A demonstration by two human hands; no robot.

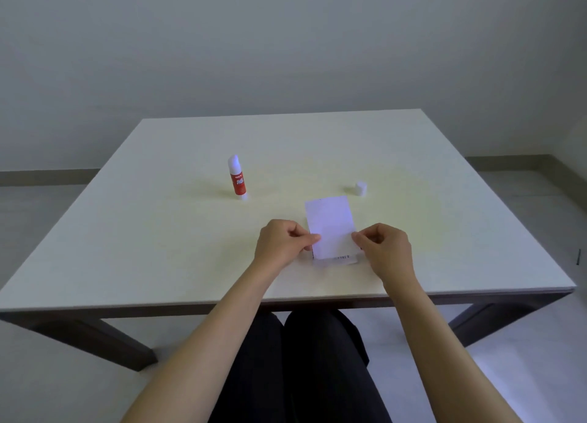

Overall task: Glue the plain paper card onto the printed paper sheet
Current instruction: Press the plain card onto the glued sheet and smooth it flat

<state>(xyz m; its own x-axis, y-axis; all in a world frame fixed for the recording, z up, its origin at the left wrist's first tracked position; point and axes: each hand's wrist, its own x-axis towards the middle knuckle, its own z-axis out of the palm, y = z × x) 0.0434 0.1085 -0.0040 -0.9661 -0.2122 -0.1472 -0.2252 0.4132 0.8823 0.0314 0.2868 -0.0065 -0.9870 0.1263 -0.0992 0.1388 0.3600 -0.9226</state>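
The plain paper card lies on the printed paper sheet, whose printed strip peeks out below my grip. My left hand pinches the card's left edge, my right hand its right edge. Beyond my left hand, the uncapped glue stick stands upright; its cap sits beyond my right.

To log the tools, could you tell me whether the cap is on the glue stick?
No, the glue stick stands uncapped and the cap sits apart on the table.

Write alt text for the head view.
Both hands, left hand and right hand, pinch a plain card over a printed sheet on a table; an uncapped glue stick and its cap stand beyond.
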